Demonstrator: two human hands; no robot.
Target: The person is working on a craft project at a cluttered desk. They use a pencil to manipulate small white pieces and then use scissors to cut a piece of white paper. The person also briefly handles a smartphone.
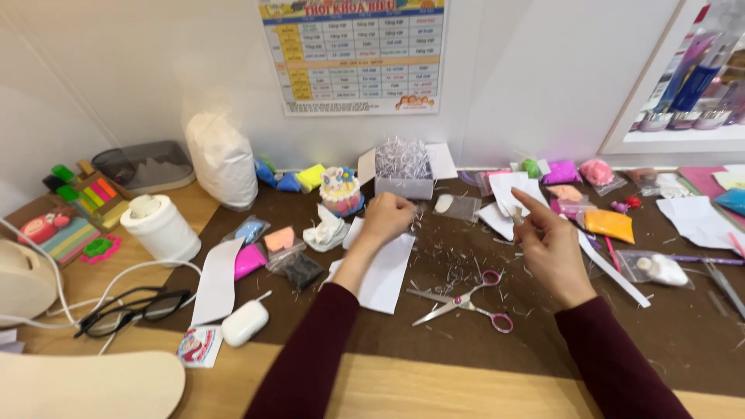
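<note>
While your head camera looks down on the worktop (466,365), the findings run as follows.

Head view, left hand: your left hand (386,218) is curled, fingers drawn in over the top edge of a white paper sheet (386,271); whether the grip has anything pinched inside it, I cannot tell.

Head view, right hand: your right hand (549,244) has the forefinger extended and the thumb and remaining fingers closed on a small pale piece (518,216), too small to identify.

Box: a small grey box of shredded white paper (403,171) stands just beyond the left hand, near the wall, within easy reach of both hands.

Scissors: pink-handled scissors (466,301) lie blades apart between your forearms, likely set down close for ready use; paper shreds are scattered around them.

Clay: a small decorated cake model (341,192) stands left of the box; bagged coloured clay (609,225) lies to the right.

Left margin: a white roll (161,226), black glasses (132,310) and a white earbud case (245,323) sit well apart from the hands.
</note>
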